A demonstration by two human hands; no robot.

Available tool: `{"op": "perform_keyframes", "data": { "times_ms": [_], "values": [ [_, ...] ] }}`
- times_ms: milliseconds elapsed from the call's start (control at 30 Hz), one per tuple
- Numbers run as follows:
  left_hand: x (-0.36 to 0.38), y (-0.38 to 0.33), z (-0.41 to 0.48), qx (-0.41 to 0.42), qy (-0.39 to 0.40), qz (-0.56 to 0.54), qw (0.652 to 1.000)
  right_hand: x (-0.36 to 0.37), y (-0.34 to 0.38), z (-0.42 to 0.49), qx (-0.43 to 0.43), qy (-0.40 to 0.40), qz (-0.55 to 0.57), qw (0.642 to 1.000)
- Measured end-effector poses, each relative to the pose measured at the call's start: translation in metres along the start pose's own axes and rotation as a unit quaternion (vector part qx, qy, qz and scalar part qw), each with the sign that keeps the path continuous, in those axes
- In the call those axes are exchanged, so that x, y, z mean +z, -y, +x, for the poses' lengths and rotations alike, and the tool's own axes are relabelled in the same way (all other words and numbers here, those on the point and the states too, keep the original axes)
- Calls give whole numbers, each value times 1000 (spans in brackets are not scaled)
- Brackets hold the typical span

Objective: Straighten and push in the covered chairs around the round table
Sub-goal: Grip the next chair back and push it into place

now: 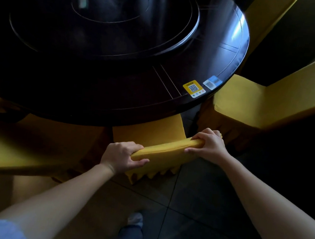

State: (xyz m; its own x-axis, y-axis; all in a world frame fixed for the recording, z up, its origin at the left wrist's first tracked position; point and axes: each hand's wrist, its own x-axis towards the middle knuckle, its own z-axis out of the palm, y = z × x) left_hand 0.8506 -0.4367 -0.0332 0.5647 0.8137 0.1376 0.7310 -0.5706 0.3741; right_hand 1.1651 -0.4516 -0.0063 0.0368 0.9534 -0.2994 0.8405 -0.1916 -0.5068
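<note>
A chair in a yellow cover [165,151] stands right in front of me, its seat partly tucked under the dark round table [101,85]. My left hand [122,157] grips the left end of its backrest top. My right hand [209,144] grips the right end. The backrest top runs slanted, higher at the right. To the right, a second yellow-covered chair [256,103] stands angled, with its seat corner at the table's rim. A third covered chair [18,142] sits at the left, mostly in shadow.
A round turntable [105,15] fills the table's middle. Two stickers [194,88] lie near the table's right edge. Another yellow chair back [266,16] rises at the far right. Dark tiled floor and my shoe [135,220] lie below.
</note>
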Motion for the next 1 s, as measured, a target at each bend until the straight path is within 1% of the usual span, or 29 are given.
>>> {"op": "perform_keyframes", "data": {
  "times_ms": [267, 467, 567, 767, 867, 1000],
  "values": [
    [-1, 1, 0, 9, 6, -6, 1000, 1, 3, -2, 23, 9, 2, 1000],
    [-1, 2, -2, 19, -11, -15, 1000, 14, 10, -18, 69, -30, 43, 996],
    [0, 3, -2, 22, -15, -20, 999, 21, 13, -24, 77, -60, 22, 995],
    [4, 6, -1, 28, -16, -28, 999, 31, 24, -32, 99, -75, -53, 991],
    [4, 6, -2, 28, -7, -29, 999, 38, 36, -42, 111, -102, -83, 985],
    [4, 5, 0, 8, -1, -53, 999, 60, 54, -58, 126, -178, -56, 974]
  ]
}}
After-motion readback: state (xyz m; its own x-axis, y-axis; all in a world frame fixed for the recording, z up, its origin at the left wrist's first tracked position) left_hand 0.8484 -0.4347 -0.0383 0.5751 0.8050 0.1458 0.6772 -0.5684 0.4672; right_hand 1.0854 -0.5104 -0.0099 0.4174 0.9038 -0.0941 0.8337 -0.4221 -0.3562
